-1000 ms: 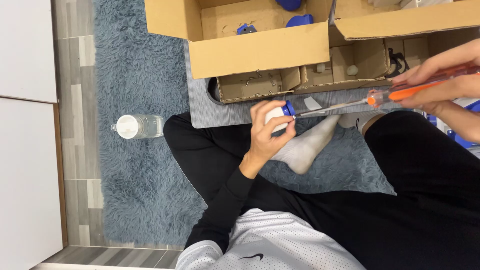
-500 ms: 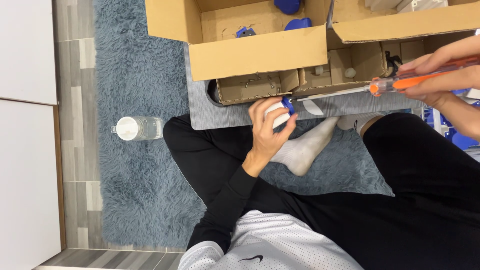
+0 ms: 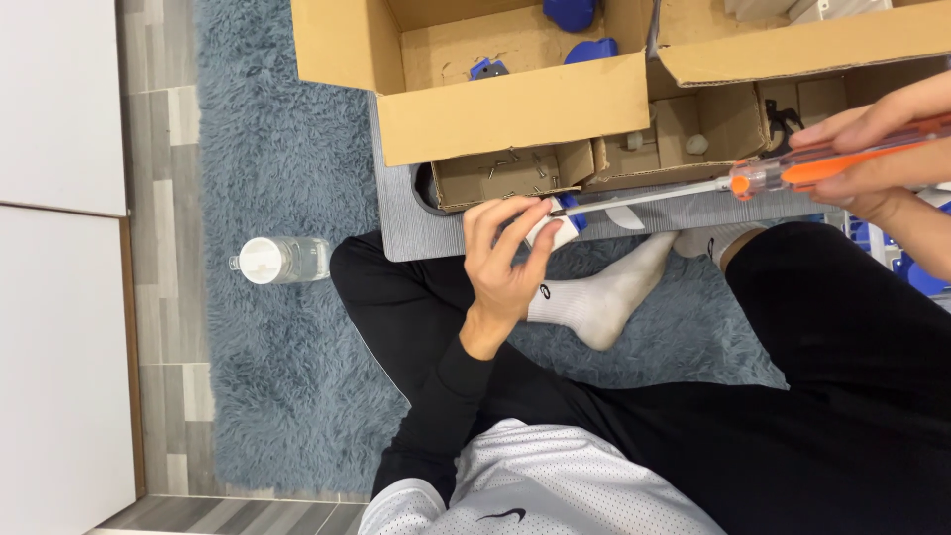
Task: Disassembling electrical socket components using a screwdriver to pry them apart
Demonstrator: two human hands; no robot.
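The long screwdriver with the see-through orange handle and thin steel shaft (image 3: 693,186) lies almost level across the front of the grey board (image 3: 406,233), just above the board's near edge, its tip meeting the small white-and-blue plastic part (image 3: 557,226) held over that same edge. The part is mostly hidden by fingers; only a white body and a blue end show.

Behind them, on the board, stands a big open brown cardboard box (image 3: 495,104) with blue plastic pieces inside, a second open box (image 3: 792,45) to its right, and low cardboard trays (image 3: 505,176) of small screws and fittings along their front. The board rests on a shaggy blue-grey rug (image 3: 267,129); a clear plastic bottle with a white cap (image 3: 282,260) lies on the rug near its left edge. Black trouser legs and a white-socked foot (image 3: 604,297) sit just under the board's near edge.

The left hand (image 3: 505,263) is curled closed around the small part, fingertips pinching it. The right hand (image 3: 872,159), at the right edge of view, is wrapped around the screwdriver's handle.
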